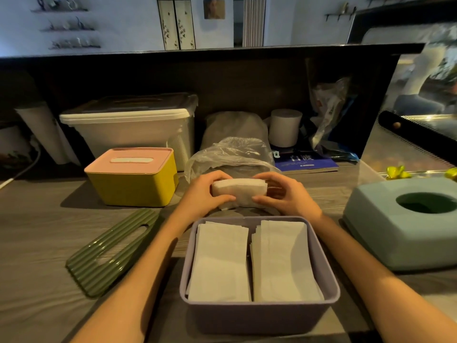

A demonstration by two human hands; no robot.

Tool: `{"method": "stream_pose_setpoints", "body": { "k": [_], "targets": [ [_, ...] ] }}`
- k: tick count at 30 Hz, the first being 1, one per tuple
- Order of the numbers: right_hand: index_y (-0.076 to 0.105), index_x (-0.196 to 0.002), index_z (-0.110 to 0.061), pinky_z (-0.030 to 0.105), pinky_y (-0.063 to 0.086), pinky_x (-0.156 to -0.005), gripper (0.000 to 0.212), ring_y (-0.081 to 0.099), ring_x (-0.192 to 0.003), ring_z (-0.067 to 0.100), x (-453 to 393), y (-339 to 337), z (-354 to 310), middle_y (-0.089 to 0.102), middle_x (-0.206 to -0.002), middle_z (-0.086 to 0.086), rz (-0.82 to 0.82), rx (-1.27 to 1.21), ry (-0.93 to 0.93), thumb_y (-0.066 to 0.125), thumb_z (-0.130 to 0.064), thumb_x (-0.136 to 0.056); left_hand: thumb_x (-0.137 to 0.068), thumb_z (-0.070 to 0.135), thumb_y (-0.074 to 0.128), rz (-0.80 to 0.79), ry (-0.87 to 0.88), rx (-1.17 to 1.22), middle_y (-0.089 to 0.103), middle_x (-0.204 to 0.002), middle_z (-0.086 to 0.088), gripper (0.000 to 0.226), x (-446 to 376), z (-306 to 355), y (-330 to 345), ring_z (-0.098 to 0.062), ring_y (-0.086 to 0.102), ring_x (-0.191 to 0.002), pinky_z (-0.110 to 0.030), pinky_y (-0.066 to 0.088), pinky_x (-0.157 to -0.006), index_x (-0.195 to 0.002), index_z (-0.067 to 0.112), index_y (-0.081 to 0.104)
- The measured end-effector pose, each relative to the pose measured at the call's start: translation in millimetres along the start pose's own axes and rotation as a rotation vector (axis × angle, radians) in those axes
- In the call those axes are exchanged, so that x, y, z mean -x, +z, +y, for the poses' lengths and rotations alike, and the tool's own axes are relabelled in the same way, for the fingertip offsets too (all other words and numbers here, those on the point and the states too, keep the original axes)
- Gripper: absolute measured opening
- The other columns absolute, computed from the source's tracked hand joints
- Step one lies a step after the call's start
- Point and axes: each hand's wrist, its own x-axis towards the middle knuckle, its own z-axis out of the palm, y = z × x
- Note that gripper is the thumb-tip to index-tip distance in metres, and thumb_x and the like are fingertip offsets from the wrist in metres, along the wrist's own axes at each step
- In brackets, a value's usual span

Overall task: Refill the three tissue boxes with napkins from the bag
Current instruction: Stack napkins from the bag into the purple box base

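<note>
Here both hands, left hand point(201, 191) and right hand point(284, 194), grip a napkin stack point(238, 191) by its ends; best squared, then lowered flat into the open purple box point(259, 315).

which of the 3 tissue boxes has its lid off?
The purple box nearest the person: open-topped, two napkin stacks visible inside. The yellow box keeps its pink lid, and the teal box is covered.

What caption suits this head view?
Both hands hold a napkin stack above the open purple box.
</note>
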Motion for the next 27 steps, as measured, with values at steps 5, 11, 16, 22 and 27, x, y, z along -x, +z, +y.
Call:
{"method": "stream_pose_setpoints", "body": {
  "k": [5, 11, 16, 22, 27],
  "targets": [
    [0.066, -0.105, -0.040, 0.014, 0.056, -0.087, 0.031, 0.066, -0.093, -0.011, 0.3, -7.0, -0.1, 0.068, -0.101, -0.024, -0.050, 0.114, 0.112, 0.081, -0.024, -0.083, -0.083, 0.015, 0.081, -0.026, -0.014, -0.047, 0.066, -0.094, 0.017, 0.030, -0.3, 1.2, -1.0, 0.012, 0.057, -0.085, -0.005, 0.043, -0.070, -0.104, 0.031, 0.067],
    [0.073, -0.107, -0.029, 0.023, 0.059, -0.089, 0.025, 0.071, -0.100, 0.000, 9.1, -13.0, -19.0, 0.075, -0.107, -0.013, -0.021, 0.009, 0.113, 0.080, -0.023, -0.084, -0.082, 0.019, 0.083, -0.059, 0.002, -0.019, 0.072, -0.098, 0.011, 0.029, 1.8, 17.6, -18.2, -0.005, 0.066, -0.093, -0.028, 0.057, -0.080, -0.108, 0.025, 0.073],
    [0.075, -0.115, -0.024, 0.023, 0.060, -0.085, 0.028, 0.073, -0.098, 0.003, 14.5, -31.5, -60.8, 0.078, -0.104, -0.011, -0.005, 0.007, 0.095, 0.078, -0.021, -0.088, -0.085, 0.037, 0.079, -0.034, 0.015, 0.017, 0.068, -0.104, 0.011, 0.030, 9.7, 63.0, -46.1, -0.003, 0.065, -0.095, -0.023, 0.059, -0.077, -0.112, 0.027, 0.069],
    [0.074, -0.111, -0.018, 0.023, 0.061, -0.076, 0.021, 0.075, -0.093, 0.011, 32.2, -63.2, -115.1, 0.079, -0.097, -0.004, 0.000, -0.122, 0.145, 0.075, -0.022, -0.090, -0.089, 0.040, 0.075, -0.026, -0.106, 0.094, 0.070, -0.102, 0.012, 0.023, 33.7, 125.8, -62.0, -0.002, 0.066, -0.092, -0.017, 0.051, -0.068, -0.109, 0.028, 0.070],
    [0.077, -0.105, -0.021, 0.020, 0.057, -0.071, 0.023, 0.075, -0.086, 0.010, 47.5, -80.4, -136.4, 0.079, -0.092, -0.004, -0.126, -0.031, 0.272, 0.078, -0.033, -0.086, -0.083, 0.025, 0.082, -0.155, -0.282, 0.273, 0.077, -0.082, 0.006, 0.035, 60.9, 156.8, -53.7, -0.005, 0.074, -0.075, -0.019, 0.056, -0.056, -0.111, 0.020, 0.061]
  ]
}}
